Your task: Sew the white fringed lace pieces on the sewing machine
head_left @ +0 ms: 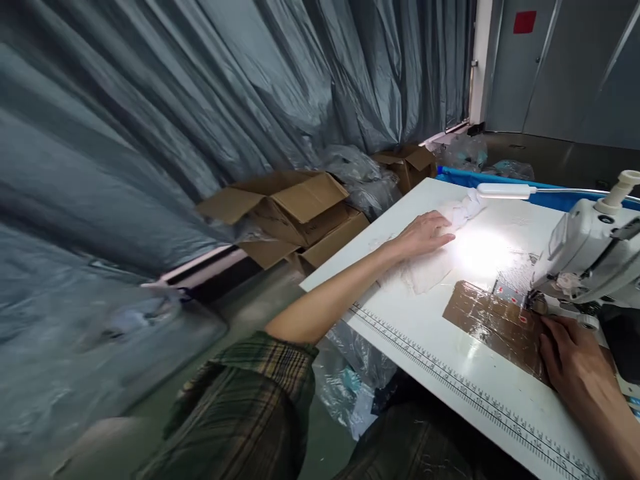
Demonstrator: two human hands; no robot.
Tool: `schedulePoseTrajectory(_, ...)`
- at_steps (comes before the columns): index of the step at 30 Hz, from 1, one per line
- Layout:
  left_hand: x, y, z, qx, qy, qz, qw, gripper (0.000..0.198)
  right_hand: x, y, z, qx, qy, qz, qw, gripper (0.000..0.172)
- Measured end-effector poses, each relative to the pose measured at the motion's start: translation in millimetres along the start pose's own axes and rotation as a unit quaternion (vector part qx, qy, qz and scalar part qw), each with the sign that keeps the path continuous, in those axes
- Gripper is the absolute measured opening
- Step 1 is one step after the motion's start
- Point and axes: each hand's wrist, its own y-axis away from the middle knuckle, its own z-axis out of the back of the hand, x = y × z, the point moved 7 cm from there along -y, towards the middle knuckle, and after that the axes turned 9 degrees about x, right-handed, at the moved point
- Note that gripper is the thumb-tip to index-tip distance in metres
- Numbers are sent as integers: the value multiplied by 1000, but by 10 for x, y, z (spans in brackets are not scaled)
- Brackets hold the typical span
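Observation:
My left hand (425, 233) reaches across the white sewing table (400, 333), its fingers stretched out and slightly apart. The fingertips meet a crumpled white cloth (467, 209), and a thin pale piece of fabric (425, 272) lies flat just below the hand. Beside the needle area of the white sewing machine (575, 247) rests my right hand (575, 350). Its thumb and forefinger are apart, on the edge of a brown taped patch (485, 327); I see nothing held there. A metal plate (510, 293) with red marks sits left of the needle.
A bright lamp (505, 191) lights the tabletop. A ruler strip (450, 380) runs along the near edge. Opened cardboard boxes (310, 200) and clear plastic bags (360, 177) stand left of the table, before a grey curtain (280, 80). Blue material (500, 179) borders the far edge.

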Motion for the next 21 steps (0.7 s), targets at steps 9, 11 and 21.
schedulePoseTrajectory(9,90,545,-236,46,28,77,996,26,16,-29,58,-6,-7,10,1000,36)
schedulePoseTrajectory(11,92,580,-240,35,32,62,997,26,14,-22,58,-19,-11,7,1000,36)
schedulePoseTrajectory(21,-577,680,-331,29,134,-91,986,22,-48,1,-18,-4,-32,-18,999,40)
